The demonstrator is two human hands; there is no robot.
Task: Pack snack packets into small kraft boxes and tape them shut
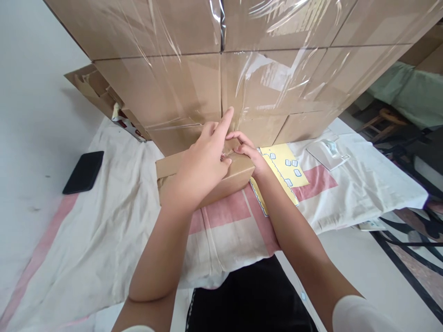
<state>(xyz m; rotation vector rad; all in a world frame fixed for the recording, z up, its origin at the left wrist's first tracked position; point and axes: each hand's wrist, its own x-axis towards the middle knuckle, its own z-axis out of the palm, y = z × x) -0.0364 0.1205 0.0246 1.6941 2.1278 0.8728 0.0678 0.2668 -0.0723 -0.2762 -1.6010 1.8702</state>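
Note:
A small brown cardboard box (238,177) lies on a white cloth (104,230) in front of me. My left hand (204,159) rests on top of the box, fingers curled and the index finger stretched forward toward the stack behind. My right hand (247,152) grips the box's far right top edge, fingers bent over it. Clear tape or film seems pinched between the two hands; I cannot make it out well.
A tall stack of large cardboard boxes (194,83) wrapped in clear film stands just behind. A black phone (84,171) lies at left. A yellow sticker sheet (285,170) and a clear plastic tape cutter (328,153) lie at right. Furniture stands beyond the cloth's right edge.

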